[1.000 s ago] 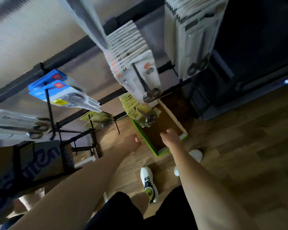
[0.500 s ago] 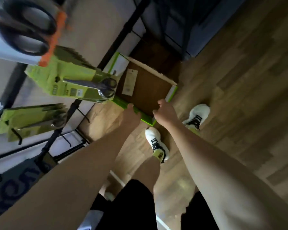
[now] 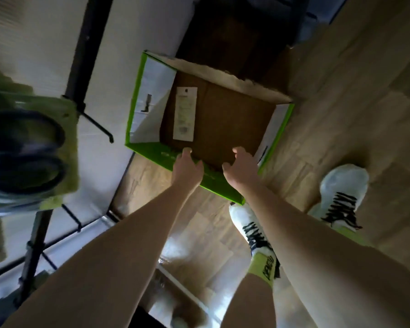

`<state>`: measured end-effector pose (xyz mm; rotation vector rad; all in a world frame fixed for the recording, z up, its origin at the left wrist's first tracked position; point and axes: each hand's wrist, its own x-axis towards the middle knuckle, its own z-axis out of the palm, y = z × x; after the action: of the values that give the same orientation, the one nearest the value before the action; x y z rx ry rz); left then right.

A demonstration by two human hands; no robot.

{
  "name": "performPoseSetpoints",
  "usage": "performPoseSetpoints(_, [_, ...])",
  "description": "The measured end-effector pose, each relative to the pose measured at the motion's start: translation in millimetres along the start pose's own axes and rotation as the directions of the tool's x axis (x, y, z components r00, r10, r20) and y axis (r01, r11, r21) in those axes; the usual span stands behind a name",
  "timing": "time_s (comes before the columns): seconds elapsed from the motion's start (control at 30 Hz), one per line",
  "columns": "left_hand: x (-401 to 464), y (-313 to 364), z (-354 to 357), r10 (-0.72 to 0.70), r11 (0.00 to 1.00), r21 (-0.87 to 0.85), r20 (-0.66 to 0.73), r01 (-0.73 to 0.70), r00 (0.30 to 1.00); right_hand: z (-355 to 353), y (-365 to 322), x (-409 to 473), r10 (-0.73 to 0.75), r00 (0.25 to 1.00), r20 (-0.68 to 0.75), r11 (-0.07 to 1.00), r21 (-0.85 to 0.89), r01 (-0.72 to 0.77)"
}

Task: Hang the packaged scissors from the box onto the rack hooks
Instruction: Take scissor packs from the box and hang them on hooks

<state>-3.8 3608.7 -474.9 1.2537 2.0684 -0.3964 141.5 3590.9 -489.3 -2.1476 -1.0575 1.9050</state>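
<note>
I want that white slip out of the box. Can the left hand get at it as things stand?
Probably yes. The left hand is already at the near green wall of the box, its top is open, and the white slip lies uncovered on the brown floor just beyond that hand.
</note>
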Motion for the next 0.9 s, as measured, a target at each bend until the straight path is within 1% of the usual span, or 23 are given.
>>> performPoseSetpoints(0.1, [37, -6, 21, 0.009, 0.999, 0.041, -0.020, -0.008, 1.000, 14, 11, 34, 0.052, 0.998, -0.021, 0.999, 0.007, -0.052])
performPoseSetpoints(0.17, [61, -9, 32, 0.006, 0.998, 0.058, -0.040, -0.003, 0.999, 23, 17, 56, 0.046, 0.998, -0.039, 0.999, 0.021, -0.045])
performPoseSetpoints(0.23, [85, -13, 41, -0.023, 0.997, 0.073, -0.085, 0.029, 0.996, 33, 23, 81, 0.039, 0.998, -0.046, 0.998, 0.056, -0.036])
performPoseSetpoints(0.33, [121, -15, 47, -0.079, 0.990, 0.102, -0.200, 0.102, 0.977, 44, 31, 108, 0.090, 0.995, -0.049, 0.994, 0.070, -0.087])
performPoseSetpoints(0.37, [134, -17, 49, -0.104, 0.987, 0.094, -0.218, 0.127, 0.970, 48, 34, 114, 0.103, 0.993, -0.055, 0.992, 0.073, -0.098])
performPoseSetpoints(0.5, [173, -21, 55, -0.223, 0.974, -0.079, -0.149, 0.213, 0.963, 56, 41, 127, 0.096, 0.992, -0.083, 0.993, 0.076, -0.090])
performPoseSetpoints(0.53, [173, -22, 58, -0.228, 0.973, -0.072, -0.148, 0.219, 0.962, 56, 42, 125, 0.093, 0.993, -0.076, 0.993, 0.082, -0.087])
performPoseSetpoints(0.6, [164, -22, 64, -0.206, 0.978, -0.001, -0.174, 0.209, 0.963, 55, 42, 119, 0.071, 0.996, -0.049, 0.992, 0.103, -0.066])
performPoseSetpoints(0.63, [155, -19, 66, -0.196, 0.980, 0.010, -0.166, 0.201, 0.966, 54, 41, 114, 0.053, 0.998, -0.032, 0.992, 0.113, -0.049])
performPoseSetpoints(0.67, [145, -17, 67, -0.191, 0.981, -0.014, -0.144, 0.191, 0.971, 52, 41, 108, 0.034, 0.999, -0.014, 0.992, 0.118, -0.032])
performPoseSetpoints(0.73, [124, -13, 69, -0.226, 0.964, -0.160, -0.077, 0.211, 0.971, 47, 42, 95, 0.010, 1.000, -0.001, 0.992, 0.128, -0.009])
performPoseSetpoints(0.77, [112, -9, 69, -0.271, 0.928, -0.276, -0.039, 0.250, 0.962, 43, 43, 87, 0.008, 1.000, -0.005, 0.991, 0.135, -0.007])
performPoseSetpoints(0.8, [100, -6, 68, -0.319, 0.863, -0.411, 0.009, 0.294, 0.948, 38, 42, 79, 0.006, 1.000, -0.007, 0.990, 0.140, -0.005])
performPoseSetpoints(0.83, [87, -1, 66, -0.357, 0.776, -0.532, 0.072, 0.339, 0.931, 32, 41, 70, 0.006, 1.000, -0.003, 0.990, 0.143, -0.006])
performPoseSetpoints(0.9, [57, 12, 59, -0.384, 0.612, -0.676, 0.201, 0.411, 0.901, 17, 35, 50, 0.010, 1.000, 0.007, 0.989, 0.150, -0.011])
